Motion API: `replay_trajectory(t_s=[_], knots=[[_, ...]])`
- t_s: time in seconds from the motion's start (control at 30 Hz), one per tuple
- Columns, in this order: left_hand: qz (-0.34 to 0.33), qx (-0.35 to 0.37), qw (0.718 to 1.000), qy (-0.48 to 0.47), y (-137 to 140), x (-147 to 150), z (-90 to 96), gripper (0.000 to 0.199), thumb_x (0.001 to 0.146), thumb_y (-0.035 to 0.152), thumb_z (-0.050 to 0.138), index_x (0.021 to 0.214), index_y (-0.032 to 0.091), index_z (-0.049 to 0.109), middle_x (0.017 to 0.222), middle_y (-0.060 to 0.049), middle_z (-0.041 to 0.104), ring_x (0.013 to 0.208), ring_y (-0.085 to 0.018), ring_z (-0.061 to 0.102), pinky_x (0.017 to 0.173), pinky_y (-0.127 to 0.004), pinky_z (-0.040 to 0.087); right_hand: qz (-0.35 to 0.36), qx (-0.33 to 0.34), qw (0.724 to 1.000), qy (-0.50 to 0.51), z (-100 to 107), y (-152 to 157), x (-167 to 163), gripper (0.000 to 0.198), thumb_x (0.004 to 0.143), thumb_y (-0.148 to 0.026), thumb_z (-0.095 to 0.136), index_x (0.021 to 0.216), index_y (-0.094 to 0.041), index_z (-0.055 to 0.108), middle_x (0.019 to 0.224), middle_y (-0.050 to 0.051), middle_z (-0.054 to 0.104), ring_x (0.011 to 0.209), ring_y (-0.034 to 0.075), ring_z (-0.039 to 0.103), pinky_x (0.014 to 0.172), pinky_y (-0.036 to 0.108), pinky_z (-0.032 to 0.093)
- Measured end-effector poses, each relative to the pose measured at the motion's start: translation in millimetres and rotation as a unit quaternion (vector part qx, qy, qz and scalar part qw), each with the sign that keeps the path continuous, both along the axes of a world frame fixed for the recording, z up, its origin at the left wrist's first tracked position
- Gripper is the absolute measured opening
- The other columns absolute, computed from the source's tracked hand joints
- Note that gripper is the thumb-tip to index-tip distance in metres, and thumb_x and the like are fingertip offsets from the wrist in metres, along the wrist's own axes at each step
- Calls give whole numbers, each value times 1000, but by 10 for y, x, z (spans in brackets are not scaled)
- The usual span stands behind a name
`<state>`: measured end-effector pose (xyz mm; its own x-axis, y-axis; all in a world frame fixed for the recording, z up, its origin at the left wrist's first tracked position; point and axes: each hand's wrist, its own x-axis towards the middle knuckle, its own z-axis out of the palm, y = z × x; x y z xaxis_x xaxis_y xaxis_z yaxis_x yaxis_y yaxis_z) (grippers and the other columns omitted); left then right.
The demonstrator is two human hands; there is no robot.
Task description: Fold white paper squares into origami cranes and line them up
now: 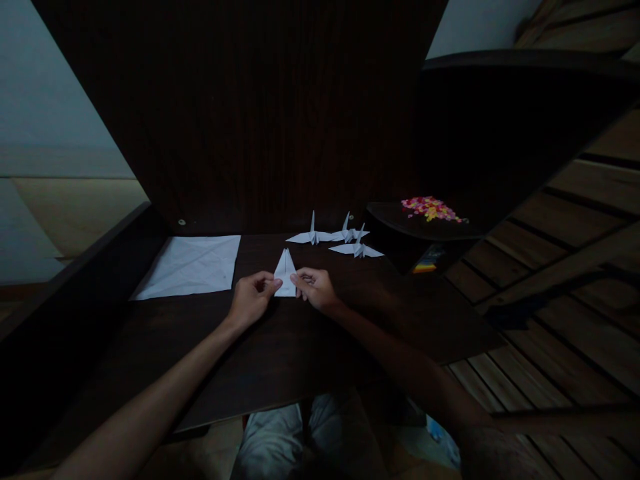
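Note:
Between my hands is a folded white paper (pixel 285 272), narrow and split at the top, with a flat lower edge. My left hand (pixel 253 293) pinches its left side, thumb on the front face. On the opposite side my right hand (pixel 314 288) grips the right edge between thumb and fingers. Just beyond the fold stand three white paper cranes: a left one (pixel 313 236), a back one (pixel 347 233) and a front one (pixel 359 249). A creased white sheet (pixel 189 265) lies flat to the left of my left hand.
The dark wooden desk (pixel 225 373) has a raised side panel (pixel 75 293) at left and a tall back panel (pixel 250 120). On a small curved shelf (pixel 400 223) at right sits a pile of pink and yellow bits (pixel 431 208). Wooden slats (pixel 565 333) are at far right.

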<state>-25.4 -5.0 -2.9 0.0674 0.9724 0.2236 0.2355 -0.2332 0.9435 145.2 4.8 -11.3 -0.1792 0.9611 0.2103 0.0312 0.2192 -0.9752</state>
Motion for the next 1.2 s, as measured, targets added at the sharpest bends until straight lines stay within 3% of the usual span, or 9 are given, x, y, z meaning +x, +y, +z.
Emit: replay_trajectory(t_s=[0.17, 0.33, 0.43, 0.7, 0.93, 1.2], knots=[[-29, -17, 998, -60, -19, 24, 29, 33, 65, 48, 70, 64, 16, 63, 58, 1, 58, 54, -12, 49, 52, -23, 38, 31, -41, 998, 41, 51, 13, 6, 35, 70, -48, 66, 64, -14, 61, 46, -3, 53, 35, 5, 41, 35, 19, 29], [3, -13, 997, -70, -33, 24, 36, 33, 66, 48, 70, 61, 17, 60, 56, 2, 55, 54, -12, 46, 53, -23, 37, 7, -36, 999, 21, 32, -21, -28, 32, 66, -45, 70, 71, -14, 63, 55, -2, 59, 43, 7, 48, 36, 17, 32], [10, -16, 996, -85, -37, 26, 42, 31, 66, 45, 70, 62, 17, 60, 58, 1, 56, 58, -13, 48, 56, -23, 37, 32, -44, 998, 9, 21, -36, -46, 34, 68, -47, 69, 67, -14, 62, 62, 3, 65, 47, 8, 51, 37, 17, 34], [-41, -74, 978, -188, -35, 64, 18, 25, 69, 40, 68, 64, 18, 58, 68, -1, 61, 68, -16, 55, 66, -27, 43, 68, -89, 991, 69, 35, 8, -21, 34, 68, -47, 67, 62, -14, 61, 52, 2, 62, 43, 8, 49, 38, 17, 34], [-20, -46, 990, -131, -21, 39, 5, 21, 69, 38, 68, 63, 18, 62, 67, 0, 60, 69, -17, 53, 66, -27, 42, 2, -23, 999, 36, 21, -17, -38, 31, 72, -46, 63, 65, -17, 57, 49, -5, 51, 37, 5, 42, 35, 18, 29], [-5, -69, 981, -179, -10, 68, -29, 21, 68, 37, 66, 63, 18, 63, 65, 0, 60, 67, -16, 55, 65, -26, 43, 26, -25, 998, 50, 26, -34, -45, 35, 73, -49, 62, 62, -17, 58, 47, -4, 51, 38, 7, 43, 37, 20, 31]])
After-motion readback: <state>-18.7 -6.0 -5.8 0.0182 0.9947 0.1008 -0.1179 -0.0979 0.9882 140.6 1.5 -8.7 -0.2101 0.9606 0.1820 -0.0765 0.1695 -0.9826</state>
